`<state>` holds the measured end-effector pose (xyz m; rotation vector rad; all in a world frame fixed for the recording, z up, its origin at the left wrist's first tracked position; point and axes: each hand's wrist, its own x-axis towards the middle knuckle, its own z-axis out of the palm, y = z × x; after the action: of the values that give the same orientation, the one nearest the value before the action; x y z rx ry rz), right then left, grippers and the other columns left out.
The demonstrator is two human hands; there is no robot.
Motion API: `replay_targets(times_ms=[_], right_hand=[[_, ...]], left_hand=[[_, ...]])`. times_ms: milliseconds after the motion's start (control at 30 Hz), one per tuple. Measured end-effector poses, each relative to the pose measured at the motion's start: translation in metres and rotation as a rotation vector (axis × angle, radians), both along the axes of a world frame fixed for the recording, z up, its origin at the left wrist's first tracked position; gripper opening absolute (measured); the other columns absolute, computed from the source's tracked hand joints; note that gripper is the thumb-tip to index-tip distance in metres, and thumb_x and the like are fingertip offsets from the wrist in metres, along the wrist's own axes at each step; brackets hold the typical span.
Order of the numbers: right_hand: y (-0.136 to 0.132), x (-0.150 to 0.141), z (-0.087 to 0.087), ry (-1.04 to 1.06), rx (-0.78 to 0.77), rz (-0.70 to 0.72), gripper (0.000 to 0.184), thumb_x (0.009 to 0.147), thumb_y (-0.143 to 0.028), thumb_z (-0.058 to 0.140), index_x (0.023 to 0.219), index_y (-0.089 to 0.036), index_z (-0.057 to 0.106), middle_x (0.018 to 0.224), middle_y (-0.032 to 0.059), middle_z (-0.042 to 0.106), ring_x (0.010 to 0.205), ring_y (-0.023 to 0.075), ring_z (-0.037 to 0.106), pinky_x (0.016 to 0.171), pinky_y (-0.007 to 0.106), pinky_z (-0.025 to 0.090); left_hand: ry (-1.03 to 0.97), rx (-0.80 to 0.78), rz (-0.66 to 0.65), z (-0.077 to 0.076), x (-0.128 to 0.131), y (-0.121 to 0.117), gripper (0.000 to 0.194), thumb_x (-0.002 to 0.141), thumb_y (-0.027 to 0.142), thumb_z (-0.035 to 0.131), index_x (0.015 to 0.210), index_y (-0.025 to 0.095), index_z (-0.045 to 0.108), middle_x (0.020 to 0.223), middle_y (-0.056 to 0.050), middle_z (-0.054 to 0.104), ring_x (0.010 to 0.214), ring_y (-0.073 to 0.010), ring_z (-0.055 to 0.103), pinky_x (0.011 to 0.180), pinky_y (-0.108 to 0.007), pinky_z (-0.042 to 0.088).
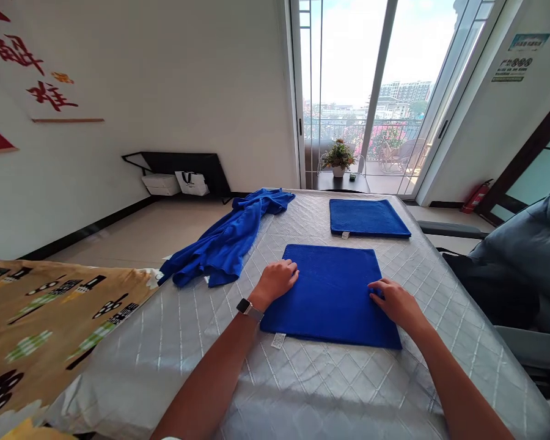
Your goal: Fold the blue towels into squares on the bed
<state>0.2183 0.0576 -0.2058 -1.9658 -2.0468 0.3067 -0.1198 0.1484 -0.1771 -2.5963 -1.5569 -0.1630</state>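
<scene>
A folded blue towel (330, 299) lies flat as a neat rectangle on the quilted silver cover, a small white tag (278, 340) showing at its near edge. My left hand (277, 282), with a watch on the wrist, is closed at the towel's left edge, fingers curled over it. On the opposite side, my right hand (396, 304) has its thumb and fingers pinched at the right edge. Just beyond lies a second folded blue towel (366, 217), also tagged. To the left, a loose, crumpled blue towel (227, 235) stretches along the cover's edge.
The silver-covered table (321, 385) fills the foreground. A patterned tan cloth (73, 311) is at the left, and a dark grey padded item (527, 256) at the right. A potted plant (339, 157) stands by the glass door, a fire extinguisher (476, 197) near the right wall.
</scene>
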Motion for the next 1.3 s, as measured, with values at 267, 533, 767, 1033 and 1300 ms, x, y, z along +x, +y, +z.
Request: replay_targets(times_ms=[267, 533, 767, 1033, 1300], right_hand=[[-0.001, -0.005, 0.006, 0.096, -0.075, 0.124, 0.029, 0.096, -0.034, 0.052, 0.117, -0.03, 0.072, 0.121, 0.0034, 0.07, 0.103, 0.0211, 0.068, 0.086, 0.032, 0.051], [-0.001, -0.002, 0.007, 0.114, -0.093, 0.147, 0.03, 0.095, -0.035, 0.052, 0.115, -0.029, 0.073, 0.118, 0.0035, 0.07, 0.098, 0.02, 0.068, 0.083, 0.031, 0.05], [-0.002, 0.0, 0.008, 0.102, -0.103, 0.154, 0.03, 0.096, -0.037, 0.05, 0.115, -0.03, 0.073, 0.117, 0.0035, 0.07, 0.094, 0.0196, 0.069, 0.08, 0.031, 0.051], [-0.003, -0.001, 0.009, 0.104, -0.106, 0.158, 0.031, 0.095, -0.037, 0.05, 0.115, -0.03, 0.073, 0.12, 0.0044, 0.069, 0.099, 0.0209, 0.068, 0.083, 0.032, 0.051], [-0.001, 0.0, 0.006, 0.107, -0.1, 0.156, 0.031, 0.095, -0.037, 0.051, 0.115, -0.031, 0.074, 0.118, 0.0041, 0.07, 0.097, 0.0202, 0.069, 0.084, 0.032, 0.052]], left_hand=[[-0.266, -0.03, -0.539, -0.015, 0.066, -0.05, 0.029, 0.104, 0.035, 0.049, 0.126, 0.024, 0.063, 0.123, -0.006, 0.069, 0.109, -0.0212, 0.065, 0.097, -0.035, 0.05], [-0.175, -0.082, -0.599, -0.011, 0.069, -0.064, 0.028, 0.104, 0.036, 0.047, 0.109, 0.023, 0.071, 0.11, -0.006, 0.073, 0.094, -0.0198, 0.069, 0.084, -0.033, 0.051], [0.007, -0.095, -0.057, 0.016, 0.013, -0.023, 0.046, 0.102, 0.039, 0.047, 0.07, 0.018, 0.072, 0.078, -0.012, 0.072, 0.08, -0.0248, 0.071, 0.077, -0.036, 0.05], [-0.224, -0.08, -0.341, -0.002, 0.039, -0.038, 0.036, 0.104, 0.034, 0.044, 0.134, 0.026, 0.063, 0.138, -0.004, 0.066, 0.109, -0.0201, 0.071, 0.087, -0.029, 0.054], [-0.179, -0.127, -0.556, -0.007, 0.062, -0.058, 0.034, 0.104, 0.036, 0.044, 0.125, 0.028, 0.069, 0.137, -0.001, 0.067, 0.105, -0.0184, 0.073, 0.08, -0.027, 0.057]])
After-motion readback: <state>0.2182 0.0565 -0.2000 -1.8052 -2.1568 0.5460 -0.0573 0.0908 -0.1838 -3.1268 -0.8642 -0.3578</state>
